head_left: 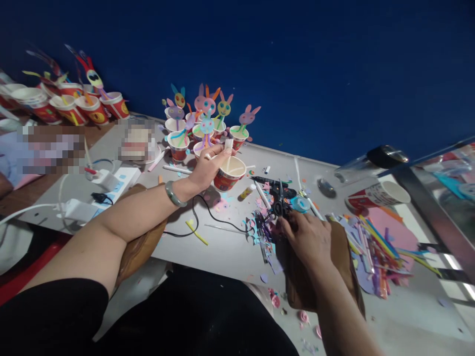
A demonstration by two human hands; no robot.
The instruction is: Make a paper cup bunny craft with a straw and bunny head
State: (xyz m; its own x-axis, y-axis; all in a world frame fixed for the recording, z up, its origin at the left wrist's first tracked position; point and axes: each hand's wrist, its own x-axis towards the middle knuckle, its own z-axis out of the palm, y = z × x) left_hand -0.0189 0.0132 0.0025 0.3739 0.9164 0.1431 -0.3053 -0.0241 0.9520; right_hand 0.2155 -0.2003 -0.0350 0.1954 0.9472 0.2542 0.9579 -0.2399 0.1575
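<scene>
My left hand [211, 167], with a green bangle at the wrist, is closed at the rim of a red paper cup [227, 183]. Its thumb and fingers pinch a small white strip [229, 144] above the cup. Pale strips show inside the cup. My right hand [309, 237] is low over the craft clutter, fingers apart and bent, with the tips beside the handles of black scissors [279, 207]. Whether they touch the scissors is unclear. A black pen [269, 181], a blue tape roll [300, 203] and a glue stick [246, 192] lie close by.
Behind my left hand stand several cups with paper bunny figures [208, 126]. More decorated cups [89, 110] are far left, near a power strip [118, 184]. Brown cushions [322, 277] lie under my arms. Colourful pipe cleaners [378, 257], a tipped cup [393, 193] and a clear bottle [356, 170] lie right.
</scene>
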